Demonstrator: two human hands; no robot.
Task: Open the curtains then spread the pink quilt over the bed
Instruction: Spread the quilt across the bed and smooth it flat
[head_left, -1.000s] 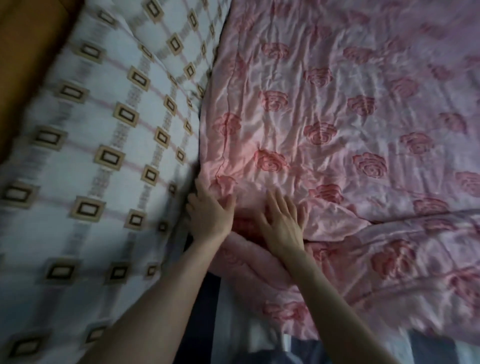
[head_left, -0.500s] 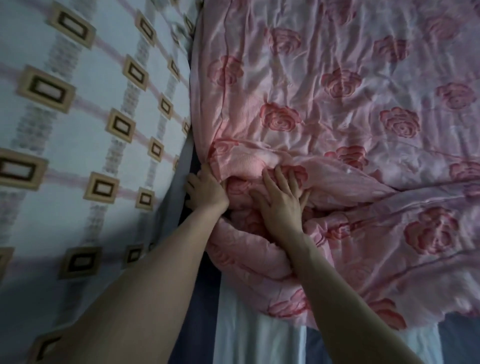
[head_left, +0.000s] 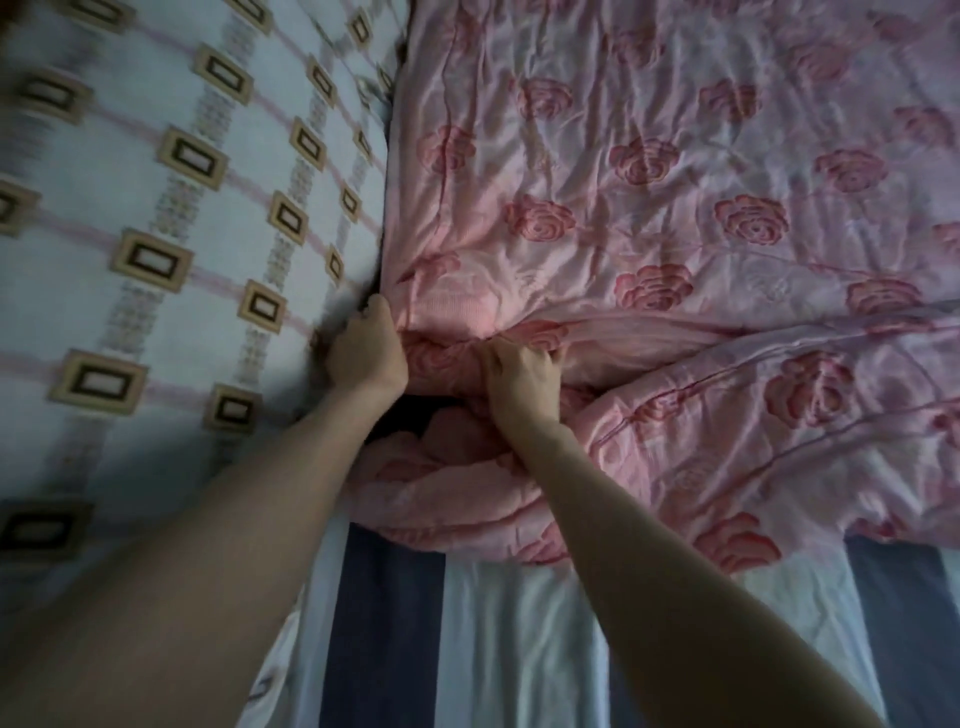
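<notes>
Both hands were lying flat a moment ago — now the left hand (head_left: 370, 349) and right hand (head_left: 521, 370) have closed on a bunched fold of the pink quilt (head_left: 649, 218) beside the patterned pillow (head_left: 171, 218), likely ready to pull it over the striped sheet (head_left: 498, 639).

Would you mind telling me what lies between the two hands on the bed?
In the head view, a bunched fold of the pink quilt fills the gap between the left hand and the right hand; both grip it.
</notes>
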